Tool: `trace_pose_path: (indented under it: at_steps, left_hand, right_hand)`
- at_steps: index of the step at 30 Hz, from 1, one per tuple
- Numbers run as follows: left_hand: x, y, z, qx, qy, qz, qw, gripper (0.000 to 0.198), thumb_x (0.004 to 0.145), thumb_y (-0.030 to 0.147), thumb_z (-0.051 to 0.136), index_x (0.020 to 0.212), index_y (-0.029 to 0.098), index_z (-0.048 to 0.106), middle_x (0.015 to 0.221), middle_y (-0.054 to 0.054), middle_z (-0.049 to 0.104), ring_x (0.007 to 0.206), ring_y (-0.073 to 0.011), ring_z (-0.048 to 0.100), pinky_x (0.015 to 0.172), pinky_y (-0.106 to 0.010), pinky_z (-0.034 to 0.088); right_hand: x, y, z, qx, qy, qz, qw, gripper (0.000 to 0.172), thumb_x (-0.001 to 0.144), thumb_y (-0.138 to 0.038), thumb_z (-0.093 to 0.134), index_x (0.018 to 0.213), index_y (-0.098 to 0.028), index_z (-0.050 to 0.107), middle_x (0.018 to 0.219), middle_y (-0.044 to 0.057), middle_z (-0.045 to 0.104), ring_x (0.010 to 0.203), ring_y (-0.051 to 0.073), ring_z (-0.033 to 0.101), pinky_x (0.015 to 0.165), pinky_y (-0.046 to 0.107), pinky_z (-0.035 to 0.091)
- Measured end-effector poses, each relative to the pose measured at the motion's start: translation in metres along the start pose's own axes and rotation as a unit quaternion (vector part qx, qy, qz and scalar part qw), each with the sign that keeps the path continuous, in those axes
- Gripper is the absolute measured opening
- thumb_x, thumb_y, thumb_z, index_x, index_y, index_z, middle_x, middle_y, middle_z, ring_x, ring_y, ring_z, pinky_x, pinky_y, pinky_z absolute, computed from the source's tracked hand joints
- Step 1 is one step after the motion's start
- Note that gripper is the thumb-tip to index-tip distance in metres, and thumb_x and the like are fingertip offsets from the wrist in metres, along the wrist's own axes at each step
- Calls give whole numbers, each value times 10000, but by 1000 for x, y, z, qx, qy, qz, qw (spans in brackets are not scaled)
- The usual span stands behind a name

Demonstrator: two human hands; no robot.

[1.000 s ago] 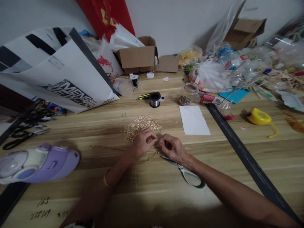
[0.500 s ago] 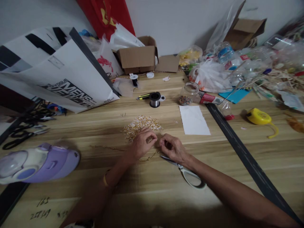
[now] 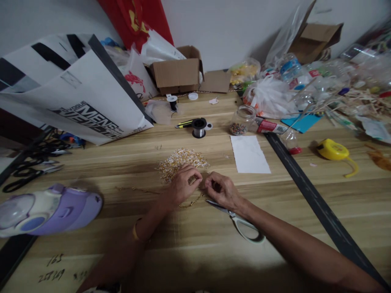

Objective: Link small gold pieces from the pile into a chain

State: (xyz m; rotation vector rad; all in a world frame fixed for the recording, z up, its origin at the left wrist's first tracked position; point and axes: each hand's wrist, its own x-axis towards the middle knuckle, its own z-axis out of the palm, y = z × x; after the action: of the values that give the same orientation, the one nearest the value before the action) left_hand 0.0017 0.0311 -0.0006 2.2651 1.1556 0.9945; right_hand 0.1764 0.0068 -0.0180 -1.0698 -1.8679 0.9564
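A heap of small gold and clear beads or links [image 3: 182, 159] lies on the wooden table [image 3: 195, 252]. Just in front of it, my left hand [image 3: 182, 185] pinches a small gold piece between thumb and fingers. My right hand [image 3: 222, 190] is curled in a pinch a finger's width to its right, and what it holds is too small to make out. A thin gold chain [image 3: 190, 202] trails from under my left hand toward me. White-handled scissors [image 3: 241, 221] lie under my right wrist.
A spool of silver wire [image 3: 199, 127], a bead jar [image 3: 242, 120] and a white paper slip [image 3: 249, 154] lie beyond the heap. A large shopping bag [image 3: 73, 93] and a purple device [image 3: 45, 209] sit left. A black strip [image 3: 317, 203], yellow tape measure [image 3: 332, 149] and clutter fill the right.
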Motion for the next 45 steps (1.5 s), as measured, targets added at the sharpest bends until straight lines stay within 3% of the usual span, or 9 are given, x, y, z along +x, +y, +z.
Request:
trace_pose_path:
  at_steps: [45]
  left_hand:
    - [-1, 2, 0, 4, -1, 12, 1000, 131, 741, 71, 569, 665, 176, 555, 713, -20, 603, 760, -165, 533, 737, -305, 416]
  right_hand:
    - [0, -1, -1, 3, -4, -1, 1000, 84, 720, -81, 519, 722, -162, 543, 632, -27, 512, 530, 76, 437, 491, 181, 330]
